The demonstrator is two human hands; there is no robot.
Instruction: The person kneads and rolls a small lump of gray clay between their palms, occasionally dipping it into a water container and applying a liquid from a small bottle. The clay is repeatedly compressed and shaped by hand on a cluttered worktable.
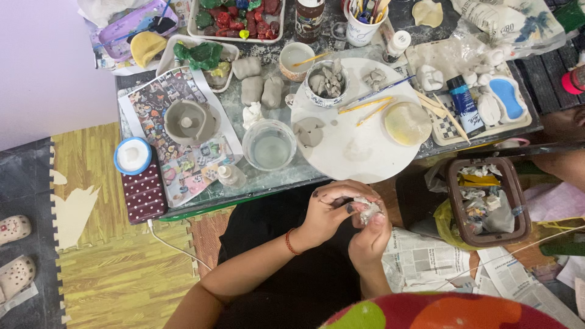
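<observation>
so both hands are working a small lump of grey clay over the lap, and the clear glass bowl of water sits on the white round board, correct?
Not quite. The hands, left hand and right hand, do hold the grey clay lump, but the glass bowl stands on the table beside the white round board, left of it in the head view.

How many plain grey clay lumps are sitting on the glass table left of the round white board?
3: one lump at the back, one lump in front of it, and one lump to its right. Others may be hidden among the clutter.
</observation>
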